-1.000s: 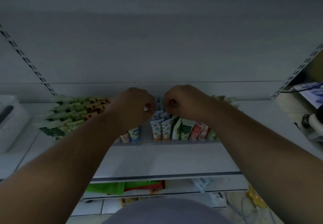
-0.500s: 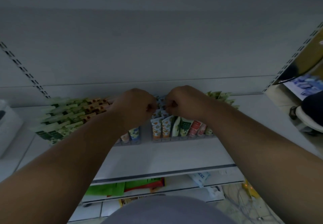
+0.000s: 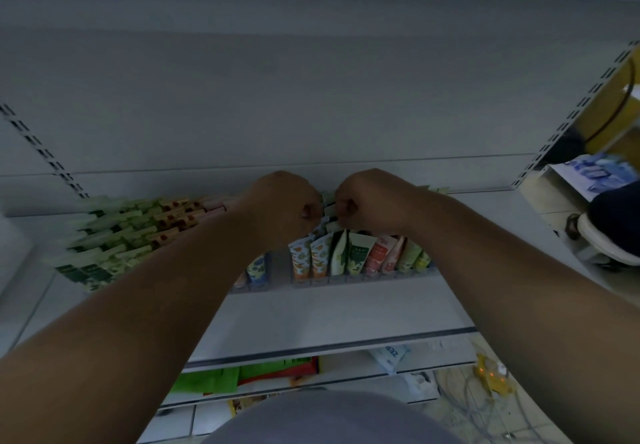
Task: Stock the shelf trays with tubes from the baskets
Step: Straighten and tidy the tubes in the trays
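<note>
Small colourful tubes [image 3: 318, 256] stand in rows in a clear tray [image 3: 346, 279] on the white shelf [image 3: 329, 315]. Both my arms reach to the back of those rows. My left hand [image 3: 284, 208] and my right hand [image 3: 370, 201] are side by side with fingers curled. Between them they pinch the flat top ends of pale tubes [image 3: 329, 209] in the middle rows. The left forearm hides part of the tray's left side. No basket shows.
A slanted block of green and orange tubes [image 3: 121, 235] lies on the shelf to the left. Green and red packets [image 3: 207, 379] sit on the lower shelf. At the right are a person's shoe [image 3: 609, 232], blue paper [image 3: 602, 173] and floor cables [image 3: 491, 374].
Both hands stay at the back of the tube rows and have drawn slightly closer together. The view has shifted a little.
</note>
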### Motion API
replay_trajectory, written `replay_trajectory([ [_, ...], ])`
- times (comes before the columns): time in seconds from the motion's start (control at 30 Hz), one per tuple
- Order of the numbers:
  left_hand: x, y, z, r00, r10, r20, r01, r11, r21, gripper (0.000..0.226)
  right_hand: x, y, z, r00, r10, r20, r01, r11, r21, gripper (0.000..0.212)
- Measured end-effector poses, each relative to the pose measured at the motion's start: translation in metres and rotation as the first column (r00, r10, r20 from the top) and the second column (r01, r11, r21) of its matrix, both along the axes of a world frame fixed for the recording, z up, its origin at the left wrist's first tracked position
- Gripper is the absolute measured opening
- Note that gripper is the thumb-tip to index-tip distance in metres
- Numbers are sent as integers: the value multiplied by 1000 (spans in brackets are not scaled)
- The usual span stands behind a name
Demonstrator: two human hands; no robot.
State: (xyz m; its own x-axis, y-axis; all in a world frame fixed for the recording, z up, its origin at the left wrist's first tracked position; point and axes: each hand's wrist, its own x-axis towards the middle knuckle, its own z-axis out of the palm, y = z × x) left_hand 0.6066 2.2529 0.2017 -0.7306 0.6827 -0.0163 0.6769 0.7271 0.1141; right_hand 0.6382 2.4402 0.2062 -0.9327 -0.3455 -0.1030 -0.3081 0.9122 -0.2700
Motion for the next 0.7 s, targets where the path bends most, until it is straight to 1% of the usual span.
replay_trajectory([
  [0.1, -1, 1, -1, 1000, -16, -16, 16, 1000, 25, 20, -1, 2, -3, 1000, -5, -22, 5, 1000, -1, 10],
  [0.2, -1, 1, -1, 1000, -23, -1, 23, 997, 72, 20, -1, 5, -4, 999, -5, -31, 5, 1000, -11, 12],
  [0.3, -1, 2, -2, 999, -39, -18, 41, 993, 108, 18, 2, 12, 0, 999, -29, -44, 26, 997, -76, 15],
  [0.37, -1, 5, -4, 999, -36, -30, 40, 989, 140, 17, 5, 21, 6, 997, -68, -45, 62, 990, -131, 12],
  [0.47, -1, 12, -4, 999, -42, -4, 42, 976, 214, 17, 9, 34, 11, 995, -98, -23, 93, 981, -173, 12],
  [0.53, -2, 19, -3, 998, -57, -6, 57, 976, 209, 19, 11, 36, 11, 996, -88, 13, 89, 984, -155, 15],
  [0.6, -2, 24, -3, 997, -72, 13, 68, 980, 187, 20, 11, 32, 9, 998, -55, 17, 56, 993, -104, 17],
  [0.7, -4, 27, -2, 995, -94, 39, 85, 980, 181, 20, 9, 25, 4, 998, -47, 35, 50, 994, -93, 10],
])
